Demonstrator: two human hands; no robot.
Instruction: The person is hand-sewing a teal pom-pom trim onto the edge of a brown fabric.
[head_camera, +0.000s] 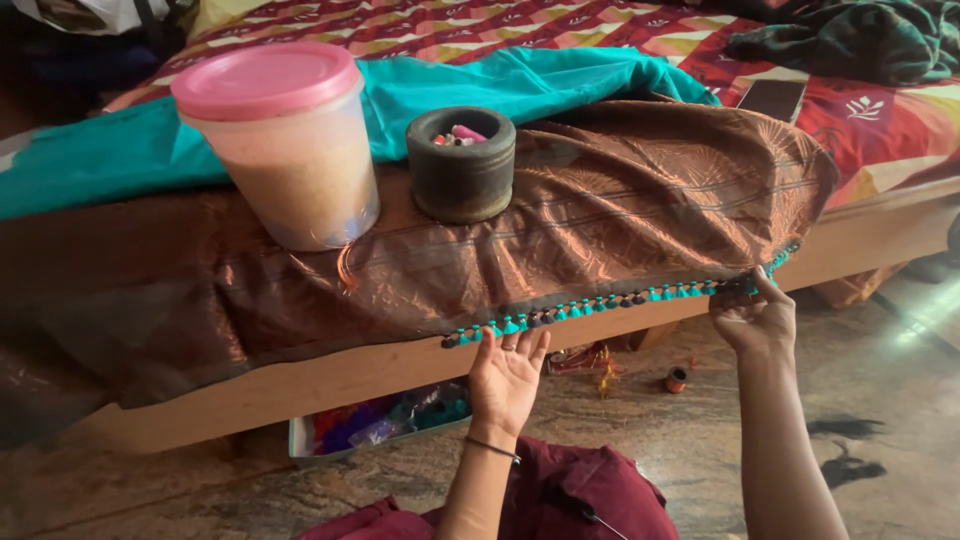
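The person appears to be checking the tasselled hem (600, 303) of a brown cloth (620, 210) draped over the bed edge (400, 370). The left hand (507, 372) is open, palm up, fingers lifted under the teal tassels near the hem's left end. The right hand (757, 318) pinches the hem at its right end — stretching it taut. A likely next move is sliding along the row, which calls for even tension.
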